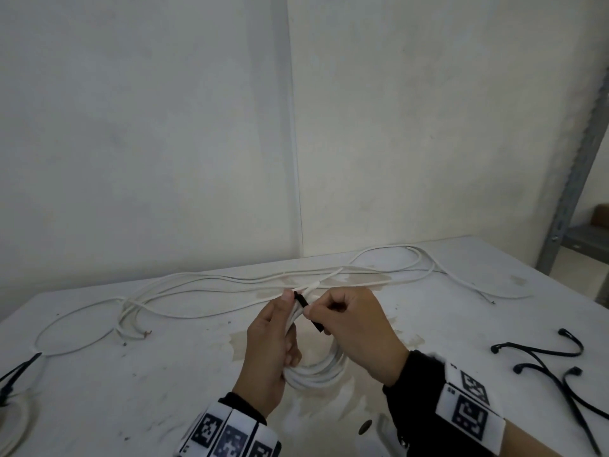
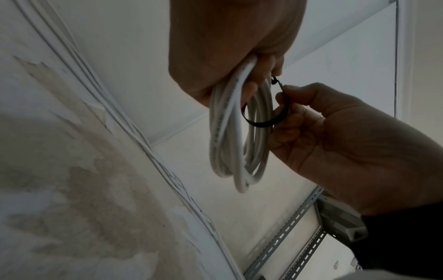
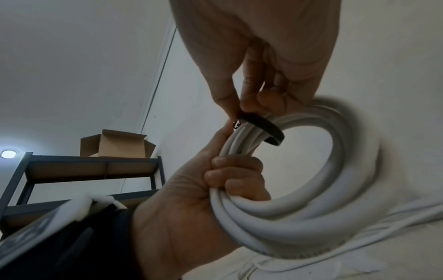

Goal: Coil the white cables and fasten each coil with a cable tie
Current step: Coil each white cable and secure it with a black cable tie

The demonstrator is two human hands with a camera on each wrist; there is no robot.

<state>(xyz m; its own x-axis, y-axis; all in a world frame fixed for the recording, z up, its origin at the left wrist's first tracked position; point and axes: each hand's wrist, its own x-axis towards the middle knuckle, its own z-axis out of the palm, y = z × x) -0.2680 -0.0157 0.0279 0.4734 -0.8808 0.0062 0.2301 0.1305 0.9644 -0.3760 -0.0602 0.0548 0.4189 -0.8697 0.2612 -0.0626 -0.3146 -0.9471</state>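
Over the white table my left hand grips a coil of white cable, fingers curled round its strands. A black cable tie loops round the top of the coil. My right hand pinches the tie's strap between thumb and forefinger. In the left wrist view the coil hangs from my left hand, and the tie runs to my right hand. The right wrist view has the tie loose round the strands of the coil.
Loose white cables sprawl across the back of the table. Spare black cable ties lie at the right. Another coil sits at the lower left edge. A metal shelf upright stands right; a cardboard box tops a shelf.
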